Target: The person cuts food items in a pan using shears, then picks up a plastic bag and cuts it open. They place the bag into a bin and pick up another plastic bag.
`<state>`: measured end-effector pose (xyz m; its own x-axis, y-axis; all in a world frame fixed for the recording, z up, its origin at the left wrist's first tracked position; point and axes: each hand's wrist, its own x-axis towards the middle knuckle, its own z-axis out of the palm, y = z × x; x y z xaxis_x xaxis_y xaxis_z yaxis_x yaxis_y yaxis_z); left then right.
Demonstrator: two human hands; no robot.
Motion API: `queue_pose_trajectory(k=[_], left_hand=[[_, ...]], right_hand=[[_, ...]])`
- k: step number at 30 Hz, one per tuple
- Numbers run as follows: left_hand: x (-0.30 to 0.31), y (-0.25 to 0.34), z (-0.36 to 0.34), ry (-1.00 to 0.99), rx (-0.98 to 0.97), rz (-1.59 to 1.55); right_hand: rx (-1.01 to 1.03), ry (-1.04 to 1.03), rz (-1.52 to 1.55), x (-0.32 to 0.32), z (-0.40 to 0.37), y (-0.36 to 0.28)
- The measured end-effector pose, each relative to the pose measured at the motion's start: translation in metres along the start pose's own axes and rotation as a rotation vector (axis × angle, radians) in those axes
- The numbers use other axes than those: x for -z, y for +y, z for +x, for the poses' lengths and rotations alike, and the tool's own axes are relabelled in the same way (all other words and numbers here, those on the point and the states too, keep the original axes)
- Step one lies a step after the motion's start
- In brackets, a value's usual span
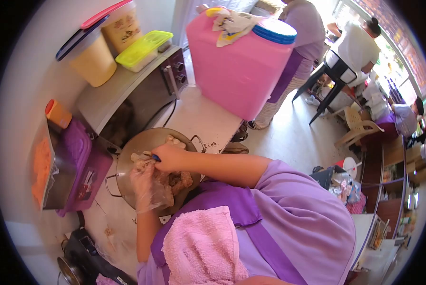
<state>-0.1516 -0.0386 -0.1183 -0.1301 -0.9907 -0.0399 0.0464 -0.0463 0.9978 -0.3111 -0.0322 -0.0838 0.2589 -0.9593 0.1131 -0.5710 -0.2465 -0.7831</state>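
A wide metal wok [127,164] with loop handles stands on the white counter, holding pale brown pieces of meat [177,183]. My left hand [143,180], in a clear plastic glove, reaches in over the wok's near left part. Its fingers are closed on a pale piece of meat [138,157]. Beside it, my bare right hand [170,157] is wrapped round a small blue-handled tool [155,157], pointing at that piece. The tool's working end is hidden by the fingers and the meat. Both hands are close together, fingertips nearly meeting.
A microwave oven [127,95] sits behind the wok, with tubs [92,57] on top. A large pink jug [236,61] occupies the counter's far end. Purple bins [82,166] and a metal tray of orange food [41,171] are at left. People [360,47] are in the background.
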Motion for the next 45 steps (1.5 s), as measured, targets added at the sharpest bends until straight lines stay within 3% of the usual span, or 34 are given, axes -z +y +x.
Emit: queue_pose_trajectory(k=[7, 8, 14, 20, 23, 25, 27, 29, 31, 33, 35, 37, 39, 41, 45], left_hand=[[-0.007, 0.015, -0.011, -0.057, 0.001, -0.077], [-0.008, 0.019, -0.013, -0.054, 0.003, -0.077], [-0.014, 0.042, -0.027, -0.02, 0.183, -0.264], [-0.001, 0.025, -0.021, -0.172, 0.278, -0.453], [0.001, 0.018, -0.018, -0.138, 0.368, -0.649], [-0.006, 0.023, -0.019, -0.116, 0.541, -0.923], [0.011, 0.004, -0.014, -0.33, 0.613, -1.094], [0.012, 0.008, -0.009, -0.403, 0.63, -1.104], [0.005, 0.018, -0.008, -0.329, 0.566, -1.038], [0.001, 0.017, -0.005, -0.287, 0.51, -0.977], [-0.003, 0.012, -0.002, -0.26, 0.433, -0.664], [-0.011, 0.02, -0.01, -0.194, 0.416, -0.635], [-0.013, 0.028, -0.014, -0.13, 0.402, -0.603], [-0.008, 0.032, -0.014, -0.274, 0.378, -0.581], [0.002, 0.026, -0.005, -0.336, 0.353, -0.567]], right_hand=[[0.034, -0.012, -0.053, -0.002, 0.002, 0.009], [-0.028, -0.095, -0.067, 0.0, 0.003, 0.009], [-0.06, -0.236, -0.002, 0.001, 0.006, 0.019], [-0.007, -0.272, 0.026, 0.006, 0.009, 0.022], [-0.034, -0.282, 0.062, 0.007, 0.012, 0.024], [-0.071, -0.273, 0.065, 0.011, 0.012, 0.023], [-0.077, -0.228, 0.034, 0.006, 0.016, 0.036], [-0.187, -0.278, 0.266, 0.013, 0.014, 0.028], [-0.198, -0.282, 0.388, 0.008, 0.015, 0.031], [-0.278, -0.268, 0.751, 0.01, 0.016, 0.027], [-0.269, -0.264, 0.794, 0.011, 0.015, 0.02], [-0.268, -0.251, 0.837, 0.011, 0.014, 0.022], [-0.266, -0.317, 0.695, 0.011, 0.018, 0.027], [-0.277, -0.328, 0.743, 0.012, 0.015, 0.027], [-0.349, -0.342, 0.866, 0.018, 0.012, 0.017]])
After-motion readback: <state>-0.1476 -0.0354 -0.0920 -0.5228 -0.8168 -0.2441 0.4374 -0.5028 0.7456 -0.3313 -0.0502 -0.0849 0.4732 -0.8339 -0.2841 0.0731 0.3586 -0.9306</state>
